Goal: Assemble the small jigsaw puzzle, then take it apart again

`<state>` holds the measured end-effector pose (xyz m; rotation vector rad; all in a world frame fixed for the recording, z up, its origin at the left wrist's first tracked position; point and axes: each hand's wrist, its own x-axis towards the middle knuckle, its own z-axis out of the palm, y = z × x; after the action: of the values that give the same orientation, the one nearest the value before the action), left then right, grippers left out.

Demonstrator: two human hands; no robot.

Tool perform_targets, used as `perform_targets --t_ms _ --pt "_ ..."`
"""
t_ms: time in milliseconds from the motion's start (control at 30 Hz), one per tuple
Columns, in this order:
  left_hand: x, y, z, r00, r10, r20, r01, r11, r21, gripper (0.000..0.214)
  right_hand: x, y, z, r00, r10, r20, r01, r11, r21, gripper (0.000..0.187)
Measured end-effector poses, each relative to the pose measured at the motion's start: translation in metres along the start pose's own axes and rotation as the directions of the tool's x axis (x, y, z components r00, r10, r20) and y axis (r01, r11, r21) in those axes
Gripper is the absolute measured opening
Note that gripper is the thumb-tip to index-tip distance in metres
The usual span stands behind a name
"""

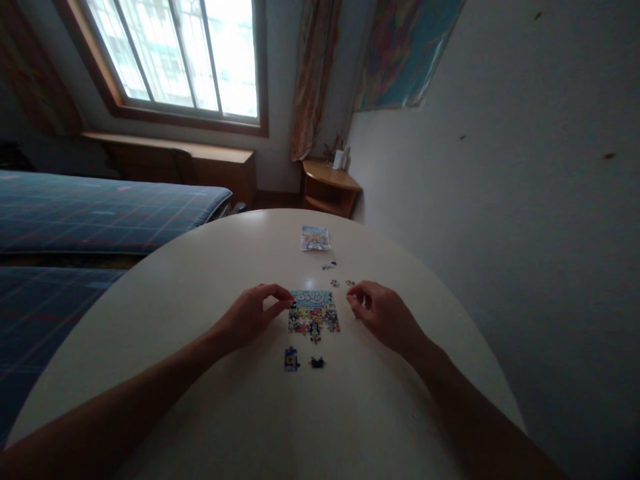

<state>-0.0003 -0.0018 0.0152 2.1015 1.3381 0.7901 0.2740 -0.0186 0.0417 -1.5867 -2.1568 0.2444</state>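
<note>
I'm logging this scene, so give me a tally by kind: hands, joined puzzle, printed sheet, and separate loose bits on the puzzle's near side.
Hands: 2 (left hand, right hand)
Puzzle: 1
Sheet: 1
Near-side bits: 2 (left bit, right bit)
Total: 6

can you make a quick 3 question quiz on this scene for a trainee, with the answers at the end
1. True or false: the right hand is apart from the partly assembled puzzle, off to its right side.

2. Fill in: the left hand reaches the puzzle's ____ edge.

3. Where on the white table does the printed sheet lie?
A) Under the left hand
B) Beyond the puzzle, farther from the person
C) Between the puzzle and the person

Key: 1. True. 2. Left. 3. B.
</note>
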Motion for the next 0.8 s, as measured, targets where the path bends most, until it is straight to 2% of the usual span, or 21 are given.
perform_targets --t_ms 167,267,367,467,533,633,667,733,767,800 --pt "-0.009 0.019 0.007 0.999 -0.003 0.039 0.007 0.994 -0.111 0.019 -0.013 -0.036 0.015 0.986 -0.164 0.007 0.161 0.973 0.164 0.014" --pt "-0.013 0.027 0.009 0.997 0.000 0.077 0.014 0.984 -0.179 0.018 -0.020 -0.047 0.021 0.977 -0.211 0.039 0.195 0.947 0.254 0.025" --pt "-0.016 0.032 0.013 0.995 -0.006 0.101 0.030 0.971 -0.238 0.017 -0.022 -0.051 0.023 0.973 -0.225 0.052 0.197 0.926 0.321 0.028" --pt "-0.017 0.034 0.015 0.993 0.013 0.113 0.019 0.960 -0.280 0.019 -0.020 -0.050 0.021 0.978 -0.200 0.061 0.162 0.907 0.388 0.017" --pt "-0.019 0.035 0.014 0.993 0.031 0.112 -0.003 0.971 -0.238 0.018 -0.019 -0.047 0.017 0.979 -0.182 0.096 0.123 0.892 0.436 0.012" --pt "-0.027 0.042 0.008 0.982 0.135 0.132 -0.135 0.991 -0.008 0.011 -0.018 -0.040 0.008 0.973 -0.135 0.188 0.033 0.884 0.467 0.009" --pt "-0.032 0.046 0.007 0.961 0.212 0.178 -0.228 0.970 0.078 0.011 -0.018 -0.038 0.006 0.969 -0.118 0.216 0.004 0.885 0.465 0.009" --pt "-0.044 0.055 0.008 0.875 0.374 0.309 -0.439 0.881 0.178 0.018 -0.018 -0.033 0.002 0.959 -0.095 0.267 -0.038 0.891 0.452 0.010" --pt "-0.050 0.059 0.010 0.848 0.406 0.340 -0.492 0.841 0.224 0.018 -0.018 -0.031 0.001 0.953 -0.088 0.290 -0.052 0.895 0.443 0.010" --pt "-0.056 0.062 0.013 0.843 0.411 0.345 -0.511 0.813 0.278 0.019 -0.018 -0.029 0.000 0.946 -0.080 0.314 -0.068 0.899 0.433 0.010"
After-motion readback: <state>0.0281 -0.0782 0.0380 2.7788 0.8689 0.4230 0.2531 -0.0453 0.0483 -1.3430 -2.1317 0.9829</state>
